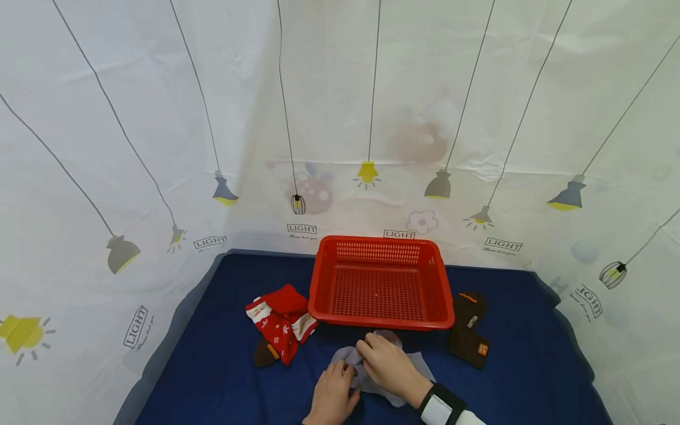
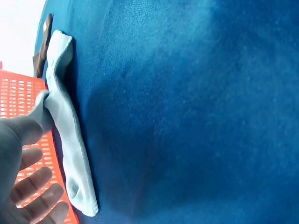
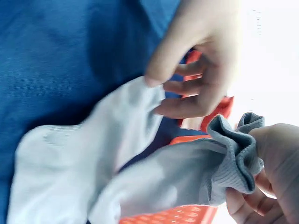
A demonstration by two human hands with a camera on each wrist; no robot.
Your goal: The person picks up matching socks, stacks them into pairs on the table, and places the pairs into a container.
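Two grey ribbed socks are in front of me, one lying flat [image 3: 60, 172] on the dark blue cloth, the other [image 3: 173, 175] partly lifted. My right hand [image 1: 390, 366] pinches the lifted sock at its bunched cuff; in the right wrist view this hand [image 3: 280, 172] has the folded ribbing between thumb and fingers. My left hand [image 1: 332, 392] is close by, at the left end of the flat sock. The left wrist view shows that hand [image 2: 28, 177] with fingers apart and loosely bent, beside the flat sock [image 2: 70, 135]. Whether its thumb touches fabric is unclear.
Behind the hands stands a red plastic basket [image 1: 379, 321] with nothing visible inside. Red patterned socks [image 1: 281, 330] lie at its left, a brown sock [image 1: 265, 354] partly beneath them. Another brown sock [image 1: 470, 330] is right of the basket. A patterned white sheet [image 1: 340, 118] hangs behind.
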